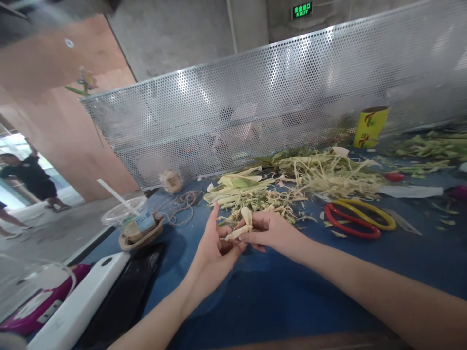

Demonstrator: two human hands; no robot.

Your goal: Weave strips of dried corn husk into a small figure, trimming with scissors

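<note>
Both my hands meet over the blue table (277,296) near its middle. My right hand (272,231) is closed in a pinch on a small pale folded strip of husk (241,226). My left hand (213,248) has its fingers stretched upward and apart, its thumb and palm touching the lower end of the same strip. Just behind my hands lies a heap of green and yellow husk strips (248,194).
A larger pile of dry husk shreds (328,172) lies behind right. Red and yellow-handled scissors (359,221) lie to the right. A plastic cup with a straw (129,216), coiled twine (182,201) and a yellow roll (370,126) stand near the perforated metal screen (255,107). People stand far left.
</note>
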